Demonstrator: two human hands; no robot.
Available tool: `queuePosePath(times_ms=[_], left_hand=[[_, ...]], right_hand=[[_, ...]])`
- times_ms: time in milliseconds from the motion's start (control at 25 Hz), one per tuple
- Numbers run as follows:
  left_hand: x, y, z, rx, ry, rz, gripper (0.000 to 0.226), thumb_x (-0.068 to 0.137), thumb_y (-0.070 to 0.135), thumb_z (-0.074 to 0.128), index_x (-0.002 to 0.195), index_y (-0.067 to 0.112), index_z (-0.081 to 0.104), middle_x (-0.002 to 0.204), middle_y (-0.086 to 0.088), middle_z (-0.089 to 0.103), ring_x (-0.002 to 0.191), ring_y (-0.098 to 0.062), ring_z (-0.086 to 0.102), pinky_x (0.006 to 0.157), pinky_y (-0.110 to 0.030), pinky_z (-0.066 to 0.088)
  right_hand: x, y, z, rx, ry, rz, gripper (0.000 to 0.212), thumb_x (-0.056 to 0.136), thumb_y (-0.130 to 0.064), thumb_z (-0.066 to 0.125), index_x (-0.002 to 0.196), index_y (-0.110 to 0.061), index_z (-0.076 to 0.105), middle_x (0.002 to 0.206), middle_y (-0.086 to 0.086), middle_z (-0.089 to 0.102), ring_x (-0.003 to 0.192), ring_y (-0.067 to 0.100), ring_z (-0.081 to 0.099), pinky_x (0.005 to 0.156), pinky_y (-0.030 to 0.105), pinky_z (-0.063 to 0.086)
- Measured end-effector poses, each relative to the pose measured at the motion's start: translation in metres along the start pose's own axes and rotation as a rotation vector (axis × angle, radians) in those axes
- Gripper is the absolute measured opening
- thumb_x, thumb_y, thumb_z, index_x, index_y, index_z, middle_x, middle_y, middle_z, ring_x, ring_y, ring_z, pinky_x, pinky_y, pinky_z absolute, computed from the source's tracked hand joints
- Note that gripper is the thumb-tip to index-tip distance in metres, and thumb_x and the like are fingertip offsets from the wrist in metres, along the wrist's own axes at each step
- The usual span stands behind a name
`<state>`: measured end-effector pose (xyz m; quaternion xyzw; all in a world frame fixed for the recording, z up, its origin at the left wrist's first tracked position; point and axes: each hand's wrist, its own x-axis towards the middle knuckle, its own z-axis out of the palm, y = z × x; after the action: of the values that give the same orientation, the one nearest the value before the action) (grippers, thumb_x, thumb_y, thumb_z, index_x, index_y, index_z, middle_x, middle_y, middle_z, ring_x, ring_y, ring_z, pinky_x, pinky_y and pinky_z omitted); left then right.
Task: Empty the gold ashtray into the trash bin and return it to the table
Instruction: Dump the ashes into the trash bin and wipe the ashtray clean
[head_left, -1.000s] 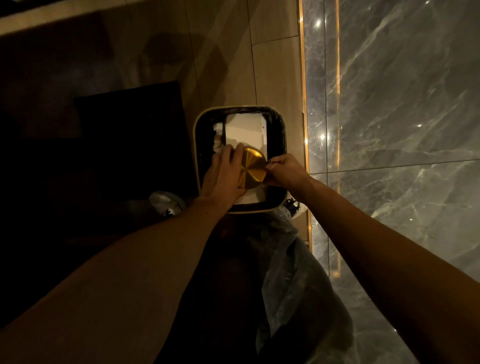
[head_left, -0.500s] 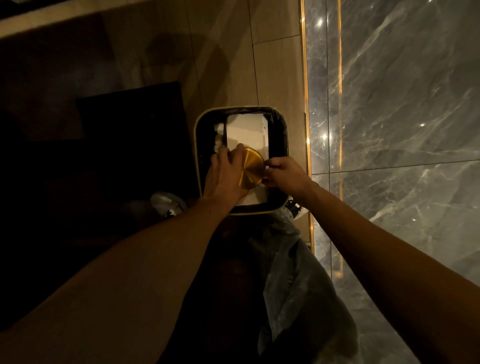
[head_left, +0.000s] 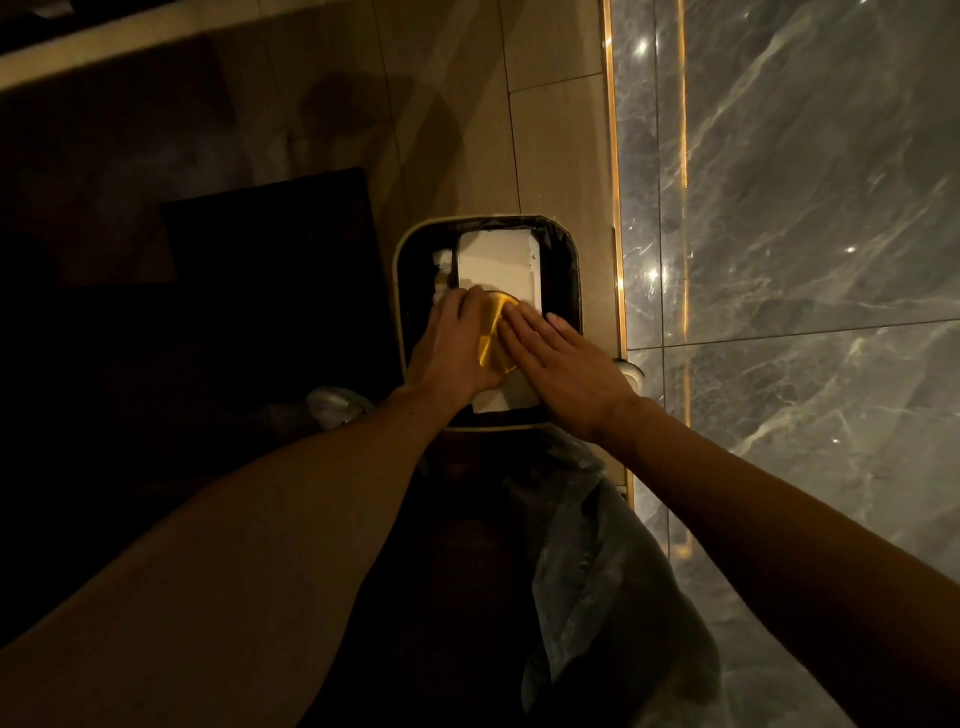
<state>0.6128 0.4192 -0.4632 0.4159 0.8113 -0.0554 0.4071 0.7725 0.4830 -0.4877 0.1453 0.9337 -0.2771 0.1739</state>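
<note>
The gold ashtray (head_left: 492, 332) is turned on its side over the open trash bin (head_left: 400, 291), its round underside facing up. My left hand (head_left: 453, 349) grips it from the left edge. Flat, with fingers stretched out, my right hand (head_left: 563, 366) lies against the ashtray's right side, palm down. The bin has a pale rim and a black liner, and white boxes and crumpled paper (head_left: 501, 260) fill it below the ashtray.
A grey marble wall (head_left: 805, 234) with a lit gold strip runs close along the bin's right side. A dark mat (head_left: 270, 244) lies on the tan floor tiles to the left. My clothes and a shoe (head_left: 332, 405) show below the bin.
My right hand has gone from a pinched grip at the ashtray's right edge to a flat open palm against it. The left hand keeps its hold over the bin.
</note>
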Motion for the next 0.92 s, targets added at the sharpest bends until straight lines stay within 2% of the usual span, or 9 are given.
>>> queuePosePath(times_ms=[200,320,440,680,920], left_hand=[[0.0019,0.0058,0.0023,0.005,-0.018,0.005,0.108,0.062,0.034,0.088,0.148,0.011,0.028,0.149,-0.010,0.034,0.138,-0.031,0.036,0.107,-0.043,0.041],[0.0029,0.0069,0.0034,0.018,-0.024,-0.003,0.107,0.061,0.035,0.088,0.147,0.011,0.029,0.147,-0.011,0.035,0.136,-0.031,0.037,0.106,-0.043,0.043],[0.0036,0.0066,0.0038,0.019,-0.032,-0.017,0.106,0.061,0.034,0.088,0.147,0.011,0.030,0.147,-0.011,0.035,0.137,-0.032,0.037,0.105,-0.043,0.043],[0.0012,0.0065,0.0033,0.035,-0.030,-0.004,0.105,0.061,0.033,0.088,0.146,0.011,0.031,0.147,-0.012,0.035,0.136,-0.033,0.037,0.103,-0.044,0.044],[0.0024,0.0042,0.0023,0.014,-0.029,-0.018,0.108,0.061,0.036,0.089,0.147,0.011,0.030,0.149,-0.010,0.033,0.136,-0.032,0.036,0.105,-0.043,0.041]], right_hand=[[-0.0009,-0.0027,-0.0043,-0.025,0.001,-0.022,0.070,0.091,-0.015,0.036,0.153,-0.005,0.007,0.162,0.017,0.005,0.150,0.029,0.003,0.119,0.041,0.001],[-0.0007,-0.0046,-0.0050,-0.008,-0.018,-0.020,0.069,0.090,-0.016,0.030,0.154,-0.005,0.006,0.162,0.017,0.004,0.150,0.028,0.001,0.117,0.039,-0.004],[-0.0005,-0.0062,-0.0037,0.015,0.006,-0.020,0.067,0.091,-0.016,0.029,0.153,-0.005,0.007,0.162,0.017,0.004,0.149,0.028,0.000,0.117,0.040,-0.003],[0.0027,-0.0076,-0.0014,0.005,-0.015,-0.052,0.067,0.094,-0.014,0.039,0.153,-0.005,0.009,0.162,0.016,0.007,0.149,0.028,0.001,0.116,0.040,-0.004],[0.0023,-0.0051,-0.0033,0.001,0.033,-0.031,0.066,0.090,-0.011,0.037,0.152,-0.003,0.015,0.161,0.018,0.013,0.147,0.028,0.003,0.116,0.041,0.000]])
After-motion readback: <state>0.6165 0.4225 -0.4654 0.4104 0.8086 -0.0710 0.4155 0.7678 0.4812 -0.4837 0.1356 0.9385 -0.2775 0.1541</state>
